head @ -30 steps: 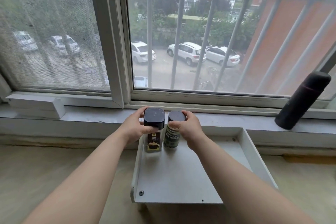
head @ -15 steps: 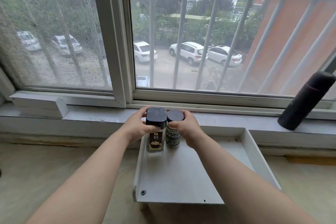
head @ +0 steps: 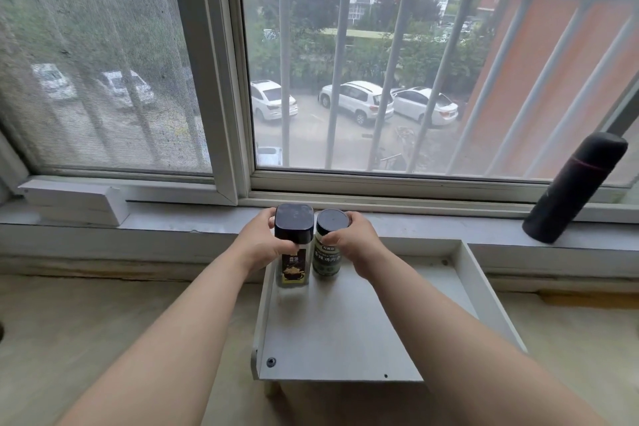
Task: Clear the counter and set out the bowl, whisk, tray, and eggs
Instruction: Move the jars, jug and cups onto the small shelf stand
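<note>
Early, clearing stage: left hand (head: 257,243) grips square-lid jar (head: 294,252), right hand (head: 354,242) grips round-lid jar (head: 327,254), side by side at 12 o'clock end of rack (head: 339,339). Flask (head: 574,187) on sill (head: 432,222), 2 o'clock. No bowl, whisk, eggs in view.

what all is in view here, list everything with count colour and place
square-lidded jar: 1, clear, black lid, dark label, rack's back left
round-lidded jar: 1, green label, black lid, beside it on the right
rack: 1, white, on the counter against the sill
flask: 1, black, sill, far right
block: 1, white, sill, far left
cars: several, white, parked outside
left hand: 1, grips the square-lidded jar's lid
right hand: 1, grips the round-lidded jar's lid
</note>
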Action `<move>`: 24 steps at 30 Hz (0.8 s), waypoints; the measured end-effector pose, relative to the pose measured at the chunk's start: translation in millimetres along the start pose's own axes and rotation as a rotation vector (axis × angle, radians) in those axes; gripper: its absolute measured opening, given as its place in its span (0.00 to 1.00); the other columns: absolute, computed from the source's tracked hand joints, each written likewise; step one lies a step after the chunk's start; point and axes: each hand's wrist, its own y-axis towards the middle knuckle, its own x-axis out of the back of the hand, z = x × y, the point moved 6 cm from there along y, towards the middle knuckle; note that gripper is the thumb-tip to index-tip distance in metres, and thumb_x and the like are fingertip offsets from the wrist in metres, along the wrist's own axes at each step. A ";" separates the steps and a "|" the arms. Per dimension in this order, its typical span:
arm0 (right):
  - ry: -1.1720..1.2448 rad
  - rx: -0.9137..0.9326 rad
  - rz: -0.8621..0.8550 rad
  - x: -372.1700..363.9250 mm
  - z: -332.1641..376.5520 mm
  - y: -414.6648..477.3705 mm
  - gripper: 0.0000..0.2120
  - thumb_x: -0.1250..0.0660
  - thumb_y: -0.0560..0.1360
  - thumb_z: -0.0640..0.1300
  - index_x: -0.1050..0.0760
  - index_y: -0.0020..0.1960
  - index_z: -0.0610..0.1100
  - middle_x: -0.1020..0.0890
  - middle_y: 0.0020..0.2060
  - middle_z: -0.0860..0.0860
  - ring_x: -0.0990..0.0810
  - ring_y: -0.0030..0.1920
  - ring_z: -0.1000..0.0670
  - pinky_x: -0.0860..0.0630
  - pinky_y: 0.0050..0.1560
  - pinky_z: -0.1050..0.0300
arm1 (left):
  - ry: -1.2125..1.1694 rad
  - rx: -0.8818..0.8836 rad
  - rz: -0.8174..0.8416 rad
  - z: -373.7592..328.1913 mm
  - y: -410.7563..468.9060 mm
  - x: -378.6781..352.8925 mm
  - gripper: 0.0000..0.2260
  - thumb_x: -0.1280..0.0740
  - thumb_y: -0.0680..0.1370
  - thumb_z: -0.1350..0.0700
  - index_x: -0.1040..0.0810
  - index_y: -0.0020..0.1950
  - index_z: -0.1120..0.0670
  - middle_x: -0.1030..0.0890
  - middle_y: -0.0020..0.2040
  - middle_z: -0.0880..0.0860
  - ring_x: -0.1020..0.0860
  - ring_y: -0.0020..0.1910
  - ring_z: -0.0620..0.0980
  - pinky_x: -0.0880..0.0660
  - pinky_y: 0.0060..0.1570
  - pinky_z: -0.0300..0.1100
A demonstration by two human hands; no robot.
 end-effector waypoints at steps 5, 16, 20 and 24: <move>-0.010 0.004 -0.017 15.4 3.4 -8.6 0.38 0.29 0.69 0.31 0.42 0.75 0.38 0.33 0.71 0.42 0.29 0.66 0.44 0.32 0.54 0.58 | 0.024 -0.006 -0.052 -10.9 -14.0 0.7 0.40 0.25 0.64 0.61 0.38 0.73 0.54 0.27 0.67 0.55 0.26 0.61 0.54 0.27 0.60 0.47; 0.069 0.065 -0.110 70.4 13.1 -52.1 0.34 0.29 0.71 0.34 0.39 0.73 0.36 0.31 0.70 0.42 0.29 0.67 0.45 0.34 0.59 0.58 | -0.035 -0.283 -0.280 -79.9 -59.6 -22.0 0.31 0.29 0.74 0.56 0.38 0.74 0.52 0.30 0.69 0.52 0.31 0.67 0.51 0.32 0.63 0.44; 0.131 0.093 -0.160 106.2 9.3 -78.9 0.33 0.30 0.72 0.34 0.39 0.73 0.36 0.30 0.69 0.43 0.29 0.67 0.46 0.36 0.58 0.58 | -0.158 -0.325 -0.188 -101.3 -78.5 -63.5 0.26 0.31 0.75 0.59 0.34 0.72 0.56 0.25 0.63 0.52 0.27 0.60 0.48 0.30 0.57 0.40; 0.184 0.100 -0.224 154.8 -3.6 -109.6 0.32 0.30 0.72 0.36 0.38 0.73 0.38 0.29 0.69 0.43 0.28 0.64 0.47 0.34 0.59 0.56 | -0.192 -0.363 -0.099 -117.8 -93.1 -117.8 0.19 0.31 0.75 0.60 0.27 0.65 0.57 0.20 0.57 0.53 0.22 0.53 0.47 0.27 0.51 0.37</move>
